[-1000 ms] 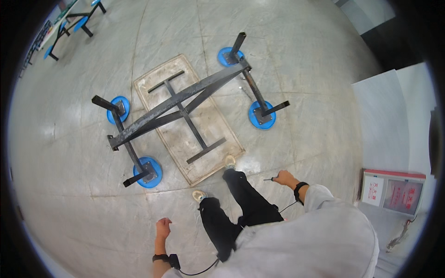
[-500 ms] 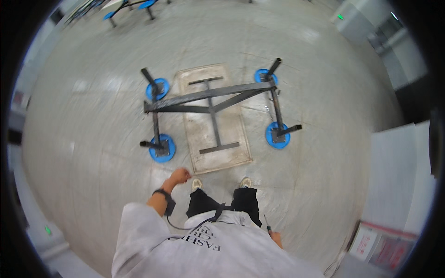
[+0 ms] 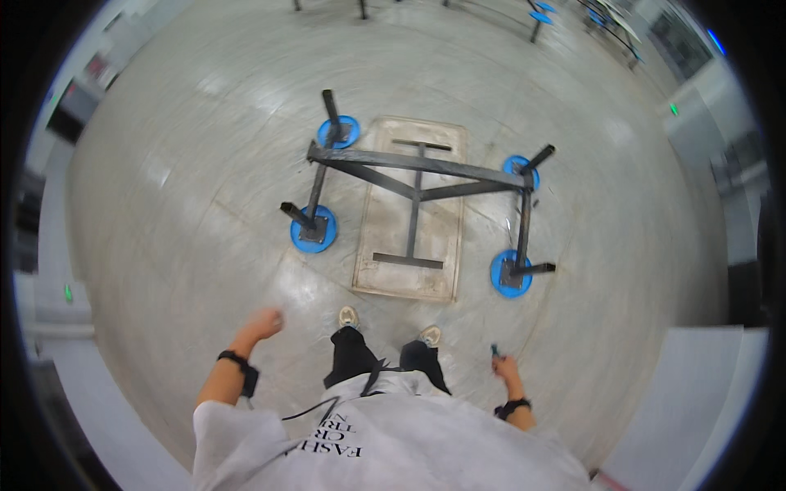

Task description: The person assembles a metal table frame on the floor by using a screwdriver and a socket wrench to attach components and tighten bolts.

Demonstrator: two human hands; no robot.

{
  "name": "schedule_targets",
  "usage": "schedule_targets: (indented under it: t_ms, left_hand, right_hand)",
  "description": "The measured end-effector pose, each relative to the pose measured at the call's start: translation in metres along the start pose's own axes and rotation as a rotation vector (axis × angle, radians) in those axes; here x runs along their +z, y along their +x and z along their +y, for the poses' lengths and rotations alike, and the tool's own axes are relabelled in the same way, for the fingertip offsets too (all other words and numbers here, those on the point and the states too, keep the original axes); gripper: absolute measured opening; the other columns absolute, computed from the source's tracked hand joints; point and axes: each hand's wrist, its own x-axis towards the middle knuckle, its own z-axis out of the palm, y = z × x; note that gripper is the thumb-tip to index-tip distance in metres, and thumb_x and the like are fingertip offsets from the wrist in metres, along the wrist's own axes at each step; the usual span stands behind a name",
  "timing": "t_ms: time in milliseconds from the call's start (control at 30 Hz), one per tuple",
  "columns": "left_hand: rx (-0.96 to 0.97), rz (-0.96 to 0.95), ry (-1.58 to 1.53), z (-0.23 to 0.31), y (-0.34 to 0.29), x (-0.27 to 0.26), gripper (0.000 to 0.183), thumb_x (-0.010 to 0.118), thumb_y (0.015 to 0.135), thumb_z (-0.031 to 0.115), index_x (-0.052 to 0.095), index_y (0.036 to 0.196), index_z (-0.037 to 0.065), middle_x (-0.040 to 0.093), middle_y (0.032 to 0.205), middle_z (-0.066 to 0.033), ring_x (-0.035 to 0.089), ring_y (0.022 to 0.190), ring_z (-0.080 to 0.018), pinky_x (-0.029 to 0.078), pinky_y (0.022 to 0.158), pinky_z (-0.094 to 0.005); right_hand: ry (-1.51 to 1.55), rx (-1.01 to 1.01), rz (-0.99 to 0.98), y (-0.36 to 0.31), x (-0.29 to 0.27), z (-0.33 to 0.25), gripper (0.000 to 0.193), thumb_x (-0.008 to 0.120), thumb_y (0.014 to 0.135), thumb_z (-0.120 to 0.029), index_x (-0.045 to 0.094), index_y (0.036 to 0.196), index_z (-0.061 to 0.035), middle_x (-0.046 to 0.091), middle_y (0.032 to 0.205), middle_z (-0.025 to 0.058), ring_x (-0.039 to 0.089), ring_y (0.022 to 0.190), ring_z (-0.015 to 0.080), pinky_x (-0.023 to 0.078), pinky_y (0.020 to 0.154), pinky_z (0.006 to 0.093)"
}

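Note:
An upside-down table with attached stools stands on the floor ahead of me. Its cream tabletop [image 3: 393, 221] lies flat underneath, and a black metal frame [image 3: 434, 166] spans it. At the frame's corners are round blue stool seats [image 3: 300, 236], face down, with black legs pointing up. My right hand [image 3: 506, 367] is closed around a screwdriver [image 3: 494, 350], held apart from the table at the lower right. My left hand [image 3: 266, 322], blurred by motion, hangs at the lower left, touching nothing I can see; its fingers are unclear.
My shoes [image 3: 349, 317] are on the grey floor [image 3: 205, 270] just short of the tabletop's near edge. Other tables with blue seats [image 3: 540, 16] stand far off at the back. Pale walls and a white cabinet-like block [image 3: 679, 401] border the sides.
My view has turned left, so the table sits farther right. My right hand with the screwdriver has come up and forward; my left hand has moved out to the left, away from the tabletop.

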Motion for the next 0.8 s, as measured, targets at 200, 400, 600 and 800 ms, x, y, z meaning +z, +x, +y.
schedule_targets:
  t_ms: [200, 400, 600, 800]
  left_hand:
    - [-0.580, -0.008, -0.080, -0.137, -0.056, -0.085, 0.026, 0.058, 0.075, 0.022, 0.059, 0.070, -0.004, 0.059, 0.062, -0.0176, 0.059, 0.057, -0.0282, 0.046, 0.056, -0.0397]
    - [0.268, 0.043, 0.491, -0.114, 0.098, 0.071, 0.017, 0.055, 0.059, 0.006, 0.059, 0.075, 0.007, 0.058, 0.070, -0.0136, 0.054, 0.071, -0.0341, 0.042, 0.064, -0.0437]
    - [0.746, -0.365, -0.211, 0.376, 0.121, 0.105, 0.022, 0.048, 0.074, 0.008, 0.055, 0.095, 0.006, 0.059, 0.076, -0.0147, 0.056, 0.072, -0.0317, 0.044, 0.064, -0.0395]
    - [1.109, -0.450, -0.097, 0.505, 0.147, 0.097, 0.019, 0.045, 0.079, 0.014, 0.056, 0.092, 0.005, 0.059, 0.073, -0.0130, 0.056, 0.069, -0.0309, 0.044, 0.064, -0.0372]
  right_hand:
    - [0.022, -0.485, 0.307, -0.104, -0.017, -0.133, 0.023, 0.062, 0.068, -0.015, 0.050, 0.085, -0.0032, 0.053, 0.062, 0.0069, 0.054, 0.058, 0.0193, 0.043, 0.052, 0.0326]
    - [-0.079, -0.124, 0.186, -0.165, -0.007, -0.091, 0.035, 0.067, 0.059, -0.022, 0.051, 0.085, -0.0045, 0.058, 0.069, 0.0142, 0.058, 0.068, 0.0292, 0.044, 0.060, 0.0377]
    - [0.016, 0.288, 0.218, -0.159, -0.003, 0.138, 0.034, 0.067, 0.060, -0.028, 0.053, 0.076, -0.0025, 0.060, 0.069, 0.0152, 0.059, 0.065, 0.0273, 0.047, 0.059, 0.0368]
    - [0.630, 0.467, 0.236, -0.141, -0.072, 0.190, 0.032, 0.062, 0.062, -0.018, 0.056, 0.086, 0.0014, 0.058, 0.060, 0.0109, 0.057, 0.051, 0.0170, 0.046, 0.047, 0.0298]
